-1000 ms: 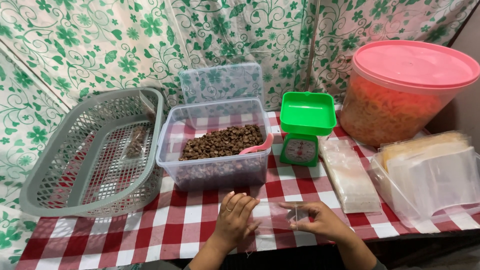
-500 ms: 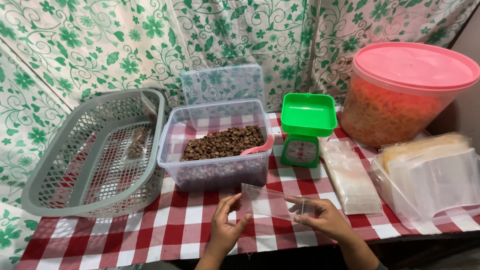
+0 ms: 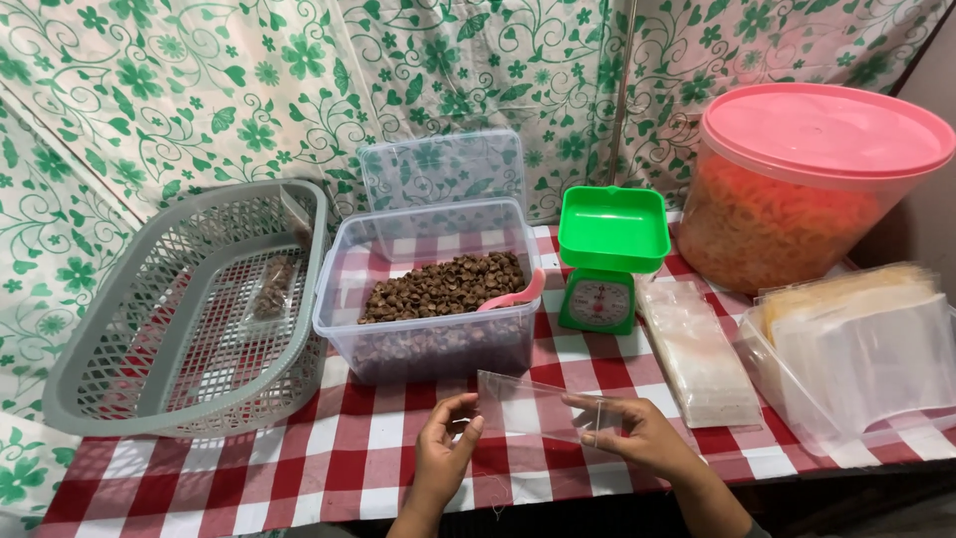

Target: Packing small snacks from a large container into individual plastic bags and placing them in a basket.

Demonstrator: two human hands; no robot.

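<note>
**Clear bag held between both hands**

The left hand [image 3: 445, 450] and right hand [image 3: 629, 430] each have their grip pinched on an end of a small clear plastic bag [image 3: 538, 408], held flat just above the checked worktop [image 3: 349, 468]. Just behind it stands a clear tub [image 3: 428, 349] of brown pieces with a pink scoop [image 3: 513, 295] in it. A green scale [image 3: 609, 261] sits right of the tub, a stack of bags [image 3: 692, 354] beside that. A grey basket [image 3: 119, 369] lies to the left, a pink-lidded container [image 3: 807, 189] far right.
</note>
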